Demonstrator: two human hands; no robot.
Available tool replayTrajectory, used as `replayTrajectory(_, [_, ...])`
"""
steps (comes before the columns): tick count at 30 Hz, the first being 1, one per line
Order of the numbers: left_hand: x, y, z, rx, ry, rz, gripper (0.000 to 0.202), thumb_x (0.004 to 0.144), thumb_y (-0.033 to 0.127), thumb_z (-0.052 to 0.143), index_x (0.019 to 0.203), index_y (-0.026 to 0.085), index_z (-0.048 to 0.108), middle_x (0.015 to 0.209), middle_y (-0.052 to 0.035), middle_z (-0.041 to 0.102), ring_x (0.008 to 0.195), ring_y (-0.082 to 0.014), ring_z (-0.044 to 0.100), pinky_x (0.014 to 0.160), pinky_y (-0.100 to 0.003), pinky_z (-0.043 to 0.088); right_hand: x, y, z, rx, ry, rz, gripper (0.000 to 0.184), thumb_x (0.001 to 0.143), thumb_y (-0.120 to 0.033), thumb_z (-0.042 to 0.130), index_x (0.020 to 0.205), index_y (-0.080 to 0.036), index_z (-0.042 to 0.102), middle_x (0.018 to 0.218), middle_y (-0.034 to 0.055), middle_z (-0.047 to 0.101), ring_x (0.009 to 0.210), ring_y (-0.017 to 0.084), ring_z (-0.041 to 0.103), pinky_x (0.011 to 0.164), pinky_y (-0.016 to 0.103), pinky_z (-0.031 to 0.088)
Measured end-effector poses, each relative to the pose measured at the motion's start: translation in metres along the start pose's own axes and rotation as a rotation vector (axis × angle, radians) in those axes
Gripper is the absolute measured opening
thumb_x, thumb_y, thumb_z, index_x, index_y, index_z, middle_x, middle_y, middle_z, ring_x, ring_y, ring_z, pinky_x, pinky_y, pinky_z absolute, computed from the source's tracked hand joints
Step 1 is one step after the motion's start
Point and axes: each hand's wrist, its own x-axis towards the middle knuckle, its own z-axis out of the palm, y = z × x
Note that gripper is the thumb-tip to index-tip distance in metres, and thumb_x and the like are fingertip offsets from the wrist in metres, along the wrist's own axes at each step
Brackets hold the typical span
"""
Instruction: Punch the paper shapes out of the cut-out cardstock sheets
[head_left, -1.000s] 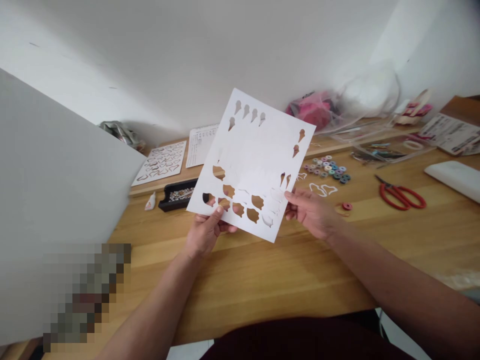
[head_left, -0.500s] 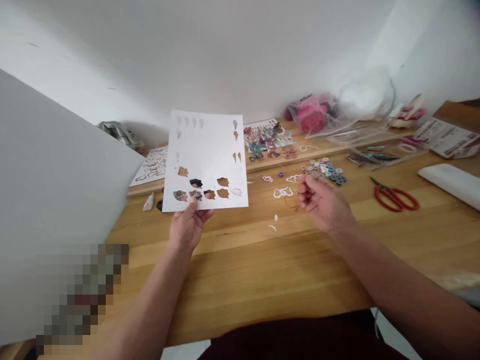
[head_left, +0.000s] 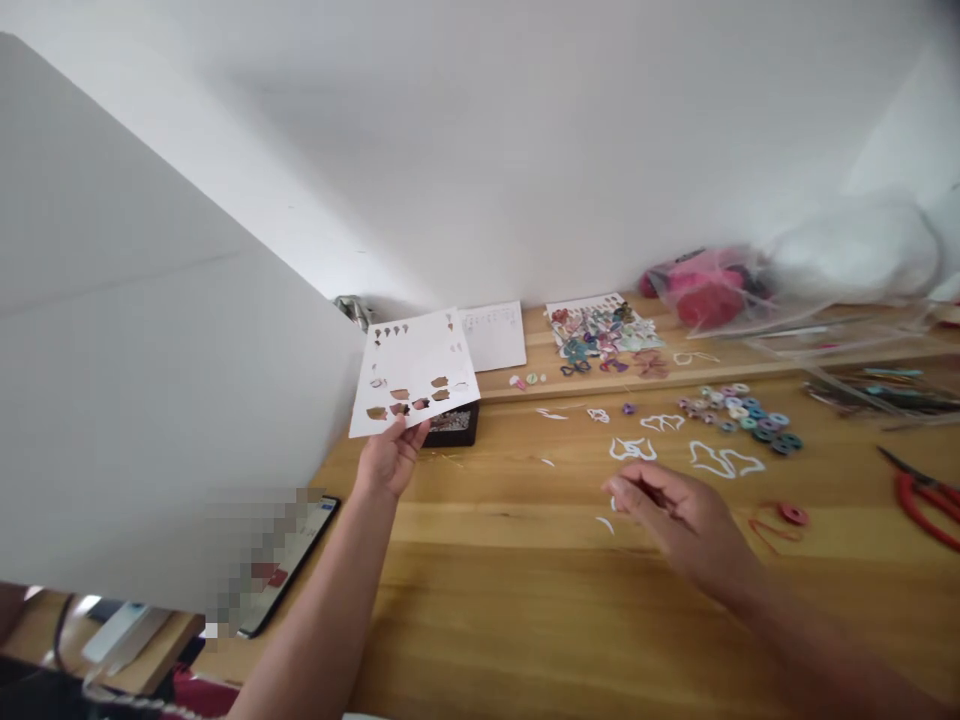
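My left hand [head_left: 390, 457] pinches the lower edge of a white sheet [head_left: 416, 370] with cut-out holes, holding it above the far left of the wooden table [head_left: 525, 590] over a small black tray [head_left: 452, 424]. My right hand [head_left: 679, 520] hovers low over the table, fingers loosely curled and blurred, with nothing seen in it. Small white paper scraps [head_left: 604, 523] lie just left of its fingertips. White outline offcuts [head_left: 721, 460] lie beyond it.
A large white board [head_left: 150, 350] fills the left. A sheet of coloured stickers [head_left: 600, 330], coloured rings [head_left: 746, 412], red scissors [head_left: 926, 495], a red ring with cord [head_left: 787, 516], a pink bag [head_left: 701, 285] and clear boxes [head_left: 862, 370] lie at the back and right. A phone [head_left: 289, 565] lies at left.
My right hand let go of the sheet and dropped toward the table. My left hand carried the sheet to the left and farther away, over the black tray. The view shifted left.
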Motion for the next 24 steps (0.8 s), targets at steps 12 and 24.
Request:
replayTrajectory(12, [0.053,0.058,-0.045,-0.007,0.224,0.064,0.024,0.090,-0.004,0.047,0.090,0.017,0.057,0.083,-0.0024,0.066,0.066,-0.0117,0.068,0.059,-0.022,0.064,-0.005,0.004,0.008,-0.297,-0.138,-0.268,0.023,0.097,-0.035,0.049,0.085,-0.024,0.065,0.068,-0.0021,0.064,0.058,0.013,0.058,0.055,0.025,0.042])
replayTrajectory(24, [0.075,0.022,-0.001,0.000,0.113,-0.118,0.019,0.093,0.000,0.050,0.098,0.016,0.059,0.093,-0.0076,0.069,0.075,-0.0138,0.070,0.062,-0.022,0.063,-0.006,0.014,0.015,-0.328,-0.214,-0.249,0.025,0.099,-0.037,0.047,0.086,-0.024,0.063,0.071,-0.0016,0.063,0.062,0.013,0.058,0.059,0.026,0.043])
